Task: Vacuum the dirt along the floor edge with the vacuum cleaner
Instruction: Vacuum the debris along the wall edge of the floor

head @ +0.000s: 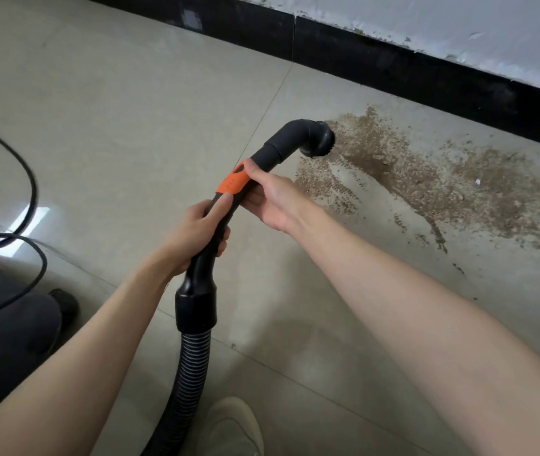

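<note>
The left hand (201, 233) grips the black vacuum wand (229, 205) below its orange patch, and the right hand (270, 200) holds it just above. Further right, the nozzle (316, 139) sits at the near edge of the brown dirt (426, 179) beside the black skirting (393, 60).

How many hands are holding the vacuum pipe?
2. The left hand grips the black plastic vacuum pipe lower down, near the ribbed hose. The right hand holds it higher, beside the orange patch.
</note>
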